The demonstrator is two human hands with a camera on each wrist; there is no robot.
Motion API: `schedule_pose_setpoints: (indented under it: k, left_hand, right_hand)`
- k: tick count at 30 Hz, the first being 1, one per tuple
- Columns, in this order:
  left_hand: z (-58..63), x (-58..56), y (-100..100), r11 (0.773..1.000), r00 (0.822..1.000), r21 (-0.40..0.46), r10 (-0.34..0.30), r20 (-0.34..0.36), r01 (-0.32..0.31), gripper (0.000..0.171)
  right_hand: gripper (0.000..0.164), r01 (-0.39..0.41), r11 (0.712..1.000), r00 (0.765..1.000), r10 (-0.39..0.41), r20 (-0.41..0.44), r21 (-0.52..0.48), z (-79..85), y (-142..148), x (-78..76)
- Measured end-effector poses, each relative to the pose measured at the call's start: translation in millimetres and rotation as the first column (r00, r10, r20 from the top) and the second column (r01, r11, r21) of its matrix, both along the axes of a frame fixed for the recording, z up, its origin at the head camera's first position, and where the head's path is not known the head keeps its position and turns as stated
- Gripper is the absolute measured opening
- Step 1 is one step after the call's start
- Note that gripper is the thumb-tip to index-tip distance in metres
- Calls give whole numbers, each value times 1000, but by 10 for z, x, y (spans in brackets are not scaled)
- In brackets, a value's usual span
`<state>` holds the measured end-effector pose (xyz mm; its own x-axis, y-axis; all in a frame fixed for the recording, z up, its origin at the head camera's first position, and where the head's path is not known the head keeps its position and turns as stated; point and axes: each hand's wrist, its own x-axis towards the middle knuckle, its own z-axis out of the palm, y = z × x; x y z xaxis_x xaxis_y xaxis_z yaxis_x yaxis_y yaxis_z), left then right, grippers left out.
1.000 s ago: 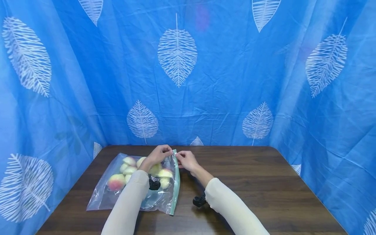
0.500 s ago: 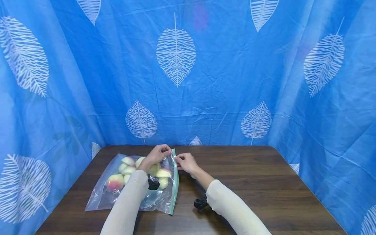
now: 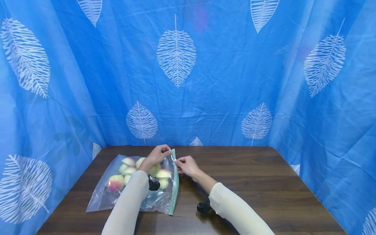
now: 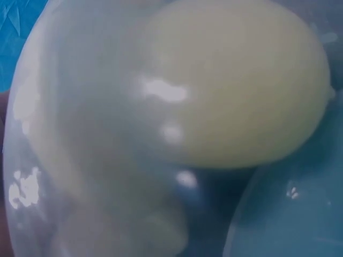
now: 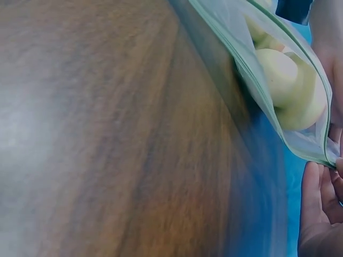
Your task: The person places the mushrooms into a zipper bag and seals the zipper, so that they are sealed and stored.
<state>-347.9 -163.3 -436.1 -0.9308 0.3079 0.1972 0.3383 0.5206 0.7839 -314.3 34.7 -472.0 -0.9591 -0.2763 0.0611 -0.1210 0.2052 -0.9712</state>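
A clear zip bag lies on the table with several peaches inside. Its green zip strip runs along the right side. My left hand reaches over the bag and pinches the strip's far end. Just below it, my right hand pinches the strip between thumb and finger. Between the two green edges the mouth gapes in the right wrist view, showing peaches. Pale fruit behind plastic fills the left wrist view, where the left fingers are mostly hidden.
Black wrist cameras sit under both forearms, the left one over the bag and the right one above the wood. The brown table extends to the right. A blue curtain with white leaves surrounds it.
My right hand has slid a short way along the zip strip toward me, away from the far corner. My left hand keeps its place at the far end.
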Motion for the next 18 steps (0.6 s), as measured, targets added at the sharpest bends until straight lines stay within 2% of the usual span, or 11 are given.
schedule_pose_setpoints:
  k: [10, 18]
  left_hand:
    - [26, 6, 3, 1000, 1000, 13, 0, 21, 0, 12]
    - [21, 3, 2, 1000, 1000, 10, 9, 6, -9, 11]
  right_hand:
    - [25, -19, 1000, 999, 18, 37, 6, 8, 37, 94]
    - [24, -36, 999, 998, 37, 54, -20, -18, 43, 145]
